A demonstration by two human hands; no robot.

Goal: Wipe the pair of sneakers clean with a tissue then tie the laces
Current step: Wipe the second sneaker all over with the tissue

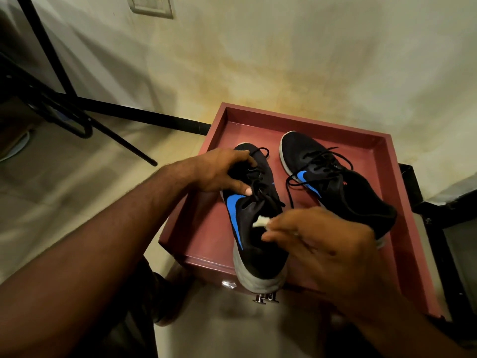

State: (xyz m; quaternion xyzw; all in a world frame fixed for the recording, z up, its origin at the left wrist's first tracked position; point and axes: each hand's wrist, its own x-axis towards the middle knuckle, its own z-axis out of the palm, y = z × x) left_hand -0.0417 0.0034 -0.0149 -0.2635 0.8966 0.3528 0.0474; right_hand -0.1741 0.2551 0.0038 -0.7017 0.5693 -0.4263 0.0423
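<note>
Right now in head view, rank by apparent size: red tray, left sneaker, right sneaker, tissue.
1. red tray
2-3. left sneaker and right sneaker: alike; the left is nearer, so unsure.
4. tissue

Bare forearms, no sleeves; dark trousers [144, 293].

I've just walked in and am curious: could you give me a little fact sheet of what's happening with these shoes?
Surface: red tray-topped stand
Near sneaker: black, blue logo, heel over the stand's front edge
Far sneaker: on the tray, untouched
Left hand: grips the near sneaker's front by the laces
Right hand: pinches a white tissue at the near sneaker's collar
Laces: loose on both
</note>
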